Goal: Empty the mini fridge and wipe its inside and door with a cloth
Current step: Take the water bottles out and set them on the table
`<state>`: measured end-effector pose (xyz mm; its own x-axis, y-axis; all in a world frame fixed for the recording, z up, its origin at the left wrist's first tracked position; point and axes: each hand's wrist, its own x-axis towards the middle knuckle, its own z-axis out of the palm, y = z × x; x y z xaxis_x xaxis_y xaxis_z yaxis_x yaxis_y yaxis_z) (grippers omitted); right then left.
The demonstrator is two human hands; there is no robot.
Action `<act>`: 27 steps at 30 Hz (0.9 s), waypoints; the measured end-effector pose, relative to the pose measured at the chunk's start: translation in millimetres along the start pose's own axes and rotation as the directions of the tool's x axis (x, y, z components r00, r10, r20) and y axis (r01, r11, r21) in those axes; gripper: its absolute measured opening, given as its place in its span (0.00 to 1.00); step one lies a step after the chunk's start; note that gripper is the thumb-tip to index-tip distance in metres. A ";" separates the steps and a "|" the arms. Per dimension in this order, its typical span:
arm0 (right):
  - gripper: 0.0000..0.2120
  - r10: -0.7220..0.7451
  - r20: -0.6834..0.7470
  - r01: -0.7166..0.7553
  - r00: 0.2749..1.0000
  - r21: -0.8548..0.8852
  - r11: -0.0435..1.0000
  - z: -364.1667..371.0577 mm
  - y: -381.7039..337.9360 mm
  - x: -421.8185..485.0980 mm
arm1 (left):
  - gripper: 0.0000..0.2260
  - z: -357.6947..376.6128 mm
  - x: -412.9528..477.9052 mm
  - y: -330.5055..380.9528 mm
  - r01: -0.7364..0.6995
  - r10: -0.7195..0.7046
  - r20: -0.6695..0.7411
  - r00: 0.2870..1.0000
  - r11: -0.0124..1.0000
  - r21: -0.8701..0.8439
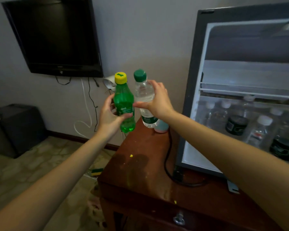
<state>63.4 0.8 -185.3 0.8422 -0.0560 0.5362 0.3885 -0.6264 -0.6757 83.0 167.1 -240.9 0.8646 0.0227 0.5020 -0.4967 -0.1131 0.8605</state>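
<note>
My left hand (109,115) grips a green soda bottle (124,104) with a yellow cap, held above the far left corner of the wooden cabinet (140,172). My right hand (157,100) grips a clear water bottle (144,99) with a green cap, right beside the green one, its base near the cabinet top. The mini fridge (240,90) stands open on the cabinet at the right. Several clear bottles (260,129) and dark jars (236,125) sit on its lower shelf. No cloth is in view.
A pale blue and pink object (162,127) stands on the cabinet behind the water bottle. The fridge's black cable (168,157) runs across the cabinet top. A wall-mounted TV (55,35) hangs at the left, a dark bin (15,129) below it, and a yellow-green sponge (96,171) lies on the floor.
</note>
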 end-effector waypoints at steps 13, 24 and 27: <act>0.39 0.364 -0.132 -0.344 0.922 0.153 0.927 96.8 99.5 58.8 | 0.34 40.2 67.6 -121.8 0.277 -0.278 -0.081 0.957 0.961 -0.026; 0.41 0.431 -0.159 -0.411 0.888 0.146 0.900 113.3 141.6 67.7 | 0.35 59.1 84.7 -154.0 0.298 -0.300 -0.020 0.954 0.953 -0.060; 0.39 0.430 -0.188 -0.410 0.883 0.138 0.902 109.3 147.1 68.2 | 0.34 63.6 87.2 -154.6 0.291 -0.291 0.007 0.957 0.955 -0.058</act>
<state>218.8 -10.2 -303.5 0.8406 -0.4651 0.2776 0.0566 -0.4342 -0.8990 240.0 123.3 -335.6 0.9721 0.0474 0.2296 -0.2276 -0.0438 0.9728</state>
